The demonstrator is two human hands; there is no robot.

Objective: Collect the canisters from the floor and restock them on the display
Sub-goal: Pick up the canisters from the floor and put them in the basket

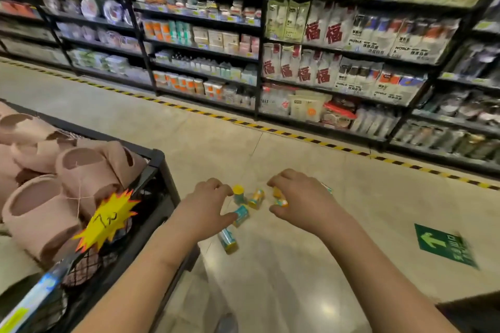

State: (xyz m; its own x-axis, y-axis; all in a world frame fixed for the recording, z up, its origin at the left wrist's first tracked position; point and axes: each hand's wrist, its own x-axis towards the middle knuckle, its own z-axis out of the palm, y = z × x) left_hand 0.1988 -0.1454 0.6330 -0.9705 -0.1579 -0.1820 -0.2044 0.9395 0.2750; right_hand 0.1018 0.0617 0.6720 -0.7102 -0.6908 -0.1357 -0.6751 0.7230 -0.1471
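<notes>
Now: gathering canisters (240, 207) off the floor (297, 265).
Right hand (300, 197) grip closed on one; left hand (209, 205) half-open, touching the next.

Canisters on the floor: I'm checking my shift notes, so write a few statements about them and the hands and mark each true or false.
1. Several canisters lie on the floor. True.
2. One canister stands upright, yellow cap up. True.
3. The right hand is empty. False: it is closed on a canister.
4. The slippers sit on the wall shelves. False: they fill a black bin beside the left hand.
5. A green arrow sticker marks the floor. True.
</notes>
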